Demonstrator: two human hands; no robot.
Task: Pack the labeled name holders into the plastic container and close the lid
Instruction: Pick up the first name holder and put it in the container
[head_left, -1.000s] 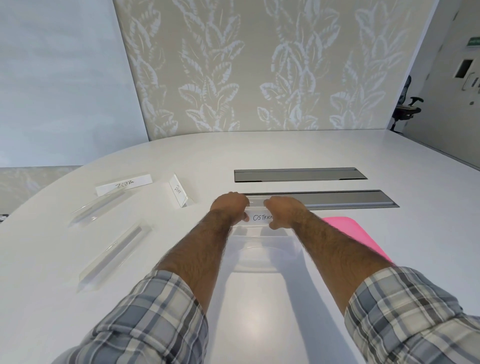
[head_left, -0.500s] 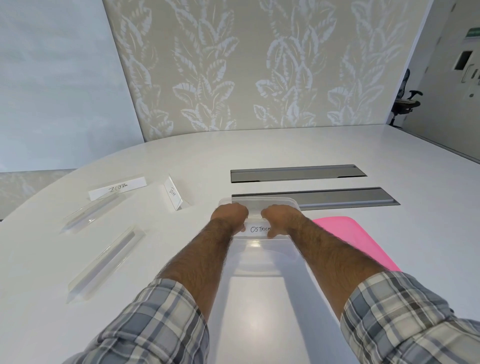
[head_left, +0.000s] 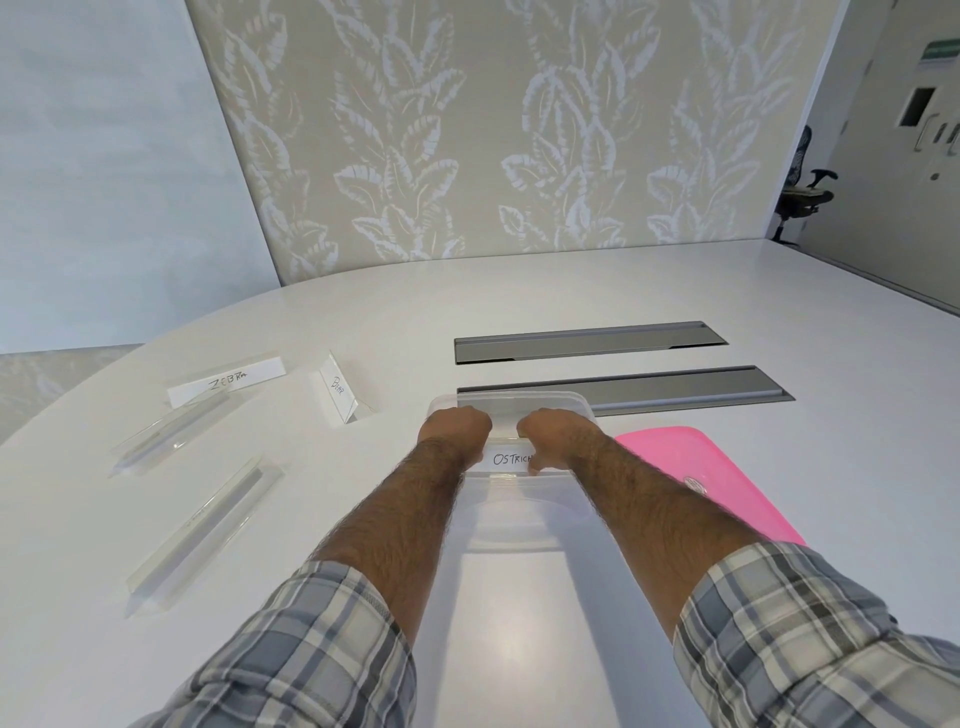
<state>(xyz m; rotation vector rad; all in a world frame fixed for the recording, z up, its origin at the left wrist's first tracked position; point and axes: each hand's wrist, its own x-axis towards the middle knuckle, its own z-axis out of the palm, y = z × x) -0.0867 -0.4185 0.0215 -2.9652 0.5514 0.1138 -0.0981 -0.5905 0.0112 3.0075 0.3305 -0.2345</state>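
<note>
Four name holders lie loose; left hand, right hand grip OSTRICH holder.

Glossy white on the table. Hot pink for the lid, with a small pale oval mark. Clear, faintly milky for the container. White card with dark handwriting in the Ostrich holder, Zebra holder and Bear holder. Colourless, see-through for the left holder and near holder. Matt grey in the far slot and near slot. Beige with a white leaf pattern on the panel; pale blue-grey on the wall beside it. Plaid of grey, white and slate blue on the left sleeve and right sleeve. Black for the chair.
</note>
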